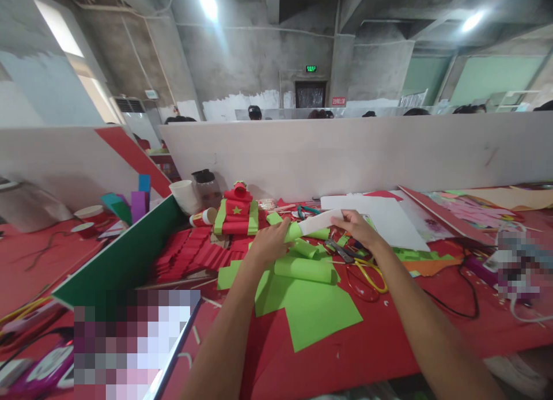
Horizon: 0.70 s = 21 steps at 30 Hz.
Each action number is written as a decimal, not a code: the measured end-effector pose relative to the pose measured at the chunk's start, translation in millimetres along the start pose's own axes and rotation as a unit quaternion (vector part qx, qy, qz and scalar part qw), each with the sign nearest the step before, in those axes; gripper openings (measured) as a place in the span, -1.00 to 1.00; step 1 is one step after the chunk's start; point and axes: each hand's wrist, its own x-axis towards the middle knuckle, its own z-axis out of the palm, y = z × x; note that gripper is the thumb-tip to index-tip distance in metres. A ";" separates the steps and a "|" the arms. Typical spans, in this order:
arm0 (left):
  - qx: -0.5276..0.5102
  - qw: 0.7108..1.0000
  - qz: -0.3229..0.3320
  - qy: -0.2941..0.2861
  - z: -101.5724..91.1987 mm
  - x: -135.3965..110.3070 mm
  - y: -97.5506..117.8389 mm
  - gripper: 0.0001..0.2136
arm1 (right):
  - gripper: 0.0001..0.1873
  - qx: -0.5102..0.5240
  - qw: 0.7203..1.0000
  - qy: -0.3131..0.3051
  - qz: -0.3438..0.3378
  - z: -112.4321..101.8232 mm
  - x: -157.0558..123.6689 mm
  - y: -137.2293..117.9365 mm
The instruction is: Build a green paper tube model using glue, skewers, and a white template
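Note:
A white paper strip (pixel 322 222) is stretched between my two hands above the table. My right hand (pixel 355 227) pinches its right end between thumb and fingers. My left hand (pixel 270 241) is closed at the other end, where a light green paper piece (pixel 294 233) meets the white strip; whether the two are joined I cannot tell. Below lie a rolled green paper tube (pixel 305 270) and flat green paper sheets (pixel 322 313). Yellow-handled scissors (pixel 372 276) and pliers (pixel 339 251) rest close to my right hand.
A red and green paper model with a star (pixel 237 210) stands behind my left hand, near folded red paper strips (pixel 194 253). A green board (pixel 116 256) and a tablet (pixel 173 331) are at the left. White sheets (pixel 380 218) lie back right, before a white partition (pixel 345 158).

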 end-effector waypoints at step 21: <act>0.031 0.999 0.018 0.003 -1.0 -0.5 8.6 -0.43 | -0.61 -0.046 0.997 -0.012 -0.056 35.5 2.5 -2.9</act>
